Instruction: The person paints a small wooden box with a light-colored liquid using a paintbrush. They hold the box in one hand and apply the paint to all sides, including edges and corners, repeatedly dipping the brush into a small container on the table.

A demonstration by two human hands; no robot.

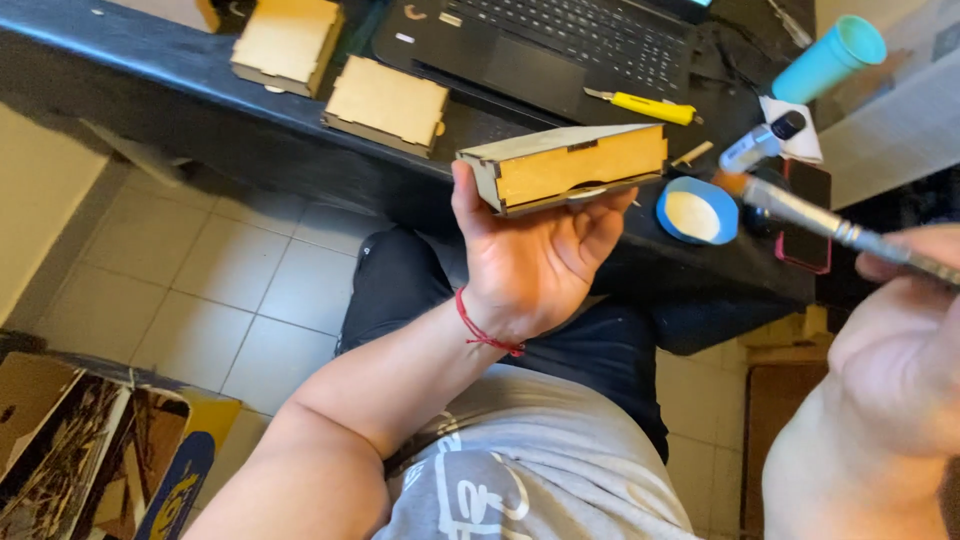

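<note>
The left hand [530,255] grips a wooden box [570,165] from beneath, thumb on its near end and fingers curled up along its far side, holding it in the air just in front of the desk [150,80]. The right hand [900,340] is closed around a brush [830,225], whose orange tip points at the box's right end without touching it. On the desk behind the box lie two more boxes [385,103], a laptop [560,45], a yellow knife [645,105], a blue lid [697,210] just right of the box, a marker [760,143], a phone [805,215] and a teal cup [830,58]. A cardboard carton [90,450] stands on the tiled floor [230,290], well left of the box.
</note>
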